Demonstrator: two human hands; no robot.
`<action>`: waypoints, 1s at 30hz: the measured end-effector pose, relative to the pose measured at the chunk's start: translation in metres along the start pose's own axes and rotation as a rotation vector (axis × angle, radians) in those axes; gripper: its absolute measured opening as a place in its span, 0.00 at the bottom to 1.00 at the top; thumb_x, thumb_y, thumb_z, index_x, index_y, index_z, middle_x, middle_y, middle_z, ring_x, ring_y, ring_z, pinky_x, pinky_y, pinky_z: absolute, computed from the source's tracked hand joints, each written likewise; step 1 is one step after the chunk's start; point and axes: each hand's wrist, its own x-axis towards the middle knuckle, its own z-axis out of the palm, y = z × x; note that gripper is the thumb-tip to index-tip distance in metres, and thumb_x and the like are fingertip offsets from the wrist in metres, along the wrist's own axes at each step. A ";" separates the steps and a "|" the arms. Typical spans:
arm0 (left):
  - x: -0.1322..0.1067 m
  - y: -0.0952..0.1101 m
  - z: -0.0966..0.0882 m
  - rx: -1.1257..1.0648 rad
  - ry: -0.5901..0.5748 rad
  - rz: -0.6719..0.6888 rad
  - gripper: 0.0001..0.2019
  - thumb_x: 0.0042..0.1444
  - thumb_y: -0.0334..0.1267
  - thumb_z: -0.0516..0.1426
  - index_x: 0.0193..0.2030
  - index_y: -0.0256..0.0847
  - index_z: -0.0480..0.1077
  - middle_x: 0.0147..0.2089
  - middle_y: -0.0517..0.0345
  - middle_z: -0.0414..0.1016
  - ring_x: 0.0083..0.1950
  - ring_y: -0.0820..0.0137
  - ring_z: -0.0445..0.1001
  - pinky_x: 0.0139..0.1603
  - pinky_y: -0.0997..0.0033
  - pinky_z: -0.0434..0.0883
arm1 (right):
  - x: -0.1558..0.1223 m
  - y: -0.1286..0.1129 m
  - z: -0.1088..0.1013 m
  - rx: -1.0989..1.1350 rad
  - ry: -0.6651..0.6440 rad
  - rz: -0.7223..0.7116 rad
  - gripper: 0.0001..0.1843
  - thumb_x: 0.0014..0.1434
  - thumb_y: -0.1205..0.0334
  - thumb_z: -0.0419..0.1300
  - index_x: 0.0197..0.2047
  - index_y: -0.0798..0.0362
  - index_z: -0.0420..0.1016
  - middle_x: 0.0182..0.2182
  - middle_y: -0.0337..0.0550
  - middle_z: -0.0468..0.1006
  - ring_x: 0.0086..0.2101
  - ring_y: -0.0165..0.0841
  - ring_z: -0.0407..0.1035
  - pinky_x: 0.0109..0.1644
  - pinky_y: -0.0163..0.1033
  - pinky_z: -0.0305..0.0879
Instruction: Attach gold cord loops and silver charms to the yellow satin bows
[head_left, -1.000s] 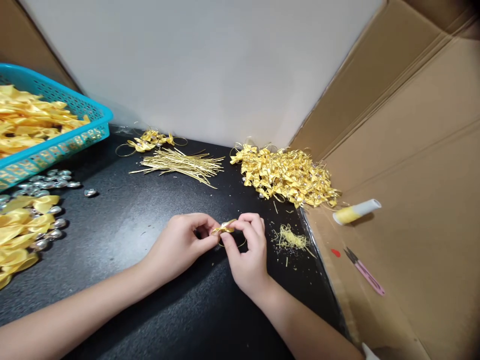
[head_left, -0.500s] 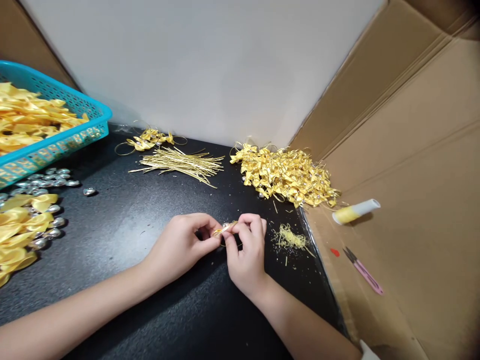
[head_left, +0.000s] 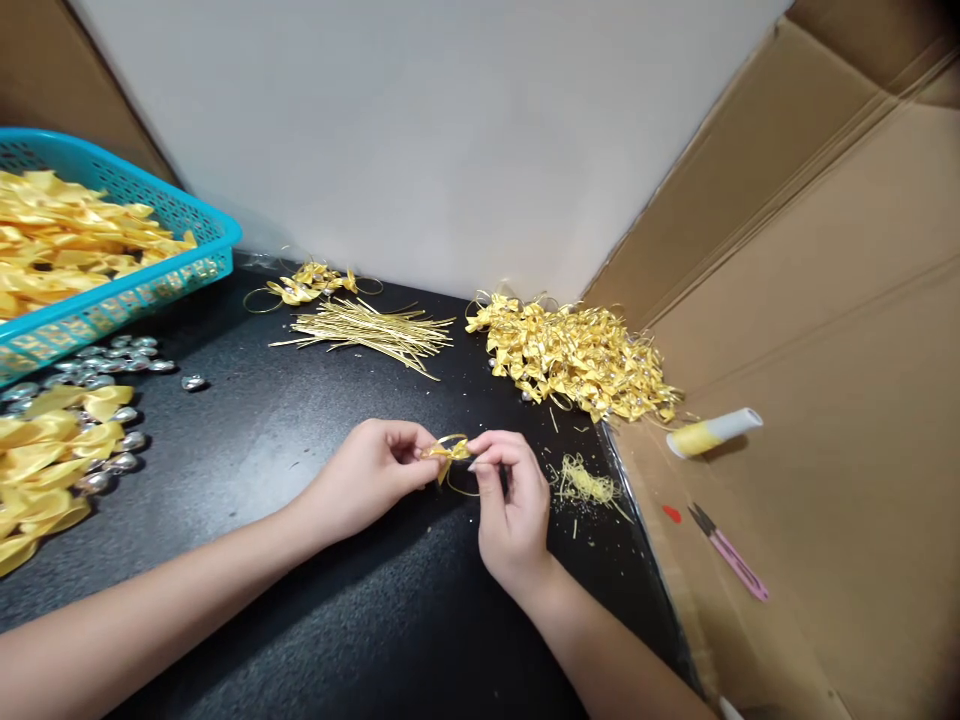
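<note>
My left hand (head_left: 369, 476) and my right hand (head_left: 513, 502) meet over the black tabletop (head_left: 315, 580). Both pinch a small gold ribbon bow (head_left: 448, 452) with a thin gold wire loop hanging from it. The left fingers grip the bow's left end; the right thumb and forefinger pinch its right side. A heap of finished gold bows (head_left: 577, 354) lies just beyond the hands. A bundle of gold wire strips (head_left: 367, 330) lies to the left of the heap.
A blue basket (head_left: 112, 300) of yellow ribbon pieces stands at far left, with silver beads (head_left: 112, 365) and loose yellow ribbons (head_left: 45, 460) before it. Gold trimmings (head_left: 581, 482) lie right of my hands. On the cardboard sheet (head_left: 825, 450) lie a glue tube (head_left: 712, 432) and pink snips (head_left: 731, 562).
The right hand has turned so its fingers point down at the bow, and the wire loop now shows below the bow. The view has shifted slightly to the left.
</note>
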 end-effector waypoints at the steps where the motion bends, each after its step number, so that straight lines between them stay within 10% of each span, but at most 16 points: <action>1: 0.001 -0.001 0.000 -0.008 -0.009 -0.011 0.11 0.48 0.43 0.59 0.24 0.37 0.71 0.21 0.63 0.69 0.24 0.74 0.63 0.26 0.77 0.58 | 0.000 0.000 0.001 0.115 -0.017 0.088 0.05 0.66 0.66 0.51 0.38 0.50 0.66 0.36 0.41 0.76 0.35 0.30 0.73 0.39 0.39 0.70; 8: 0.005 -0.006 -0.001 -0.054 -0.059 -0.064 0.10 0.47 0.43 0.58 0.25 0.37 0.72 0.23 0.61 0.73 0.25 0.74 0.67 0.28 0.77 0.62 | 0.011 -0.014 -0.008 0.655 -0.004 0.492 0.09 0.60 0.57 0.63 0.38 0.52 0.69 0.28 0.37 0.81 0.25 0.27 0.77 0.29 0.31 0.75; 19: 0.003 -0.001 -0.001 -0.106 -0.071 -0.086 0.10 0.47 0.43 0.59 0.24 0.38 0.72 0.21 0.62 0.71 0.24 0.74 0.68 0.23 0.78 0.61 | 0.015 -0.017 -0.015 0.562 -0.070 0.616 0.12 0.48 0.65 0.71 0.38 0.52 0.77 0.36 0.43 0.84 0.38 0.36 0.80 0.45 0.41 0.78; 30: 0.004 0.003 0.000 -0.116 -0.068 -0.106 0.12 0.45 0.45 0.60 0.23 0.37 0.71 0.20 0.62 0.70 0.23 0.75 0.66 0.22 0.78 0.60 | 0.017 -0.009 -0.023 0.470 -0.016 0.376 0.05 0.52 0.66 0.69 0.31 0.46 0.81 0.32 0.37 0.84 0.39 0.34 0.79 0.53 0.46 0.73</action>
